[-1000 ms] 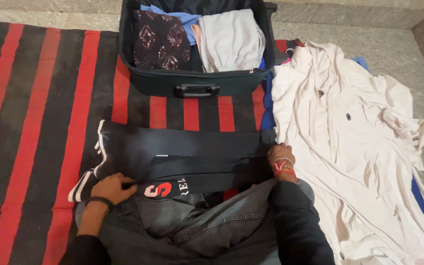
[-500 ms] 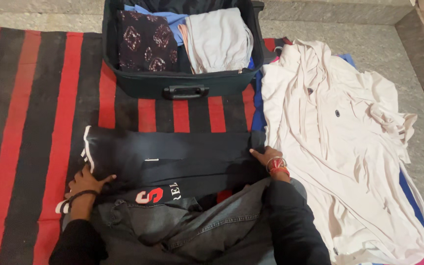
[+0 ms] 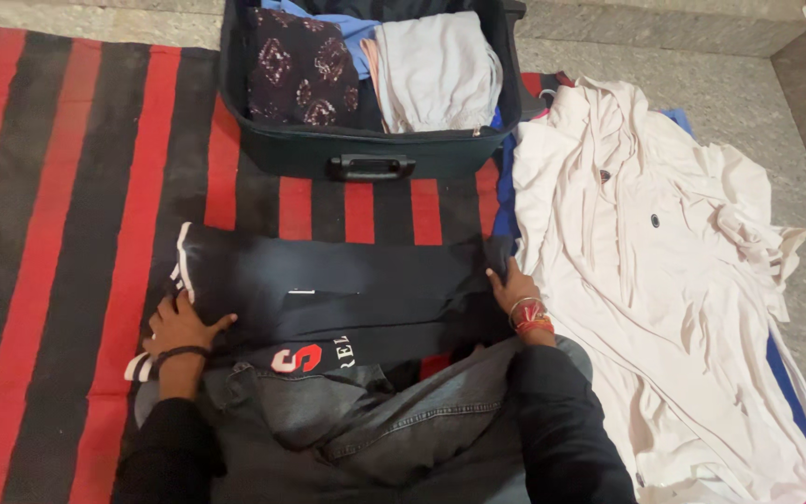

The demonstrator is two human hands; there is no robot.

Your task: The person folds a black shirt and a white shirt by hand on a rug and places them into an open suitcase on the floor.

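Both the left hand and right hand press flat on opposite ends of a folded dark garment, fingers spread toward an open suitcase.

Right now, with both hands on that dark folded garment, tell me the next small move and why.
Probably fold it in half, one end over the other. The left hand and right hand sit flat on opposite ends of the dark garment, which lies in a long narrow strip, wider than the free space in the open suitcase.
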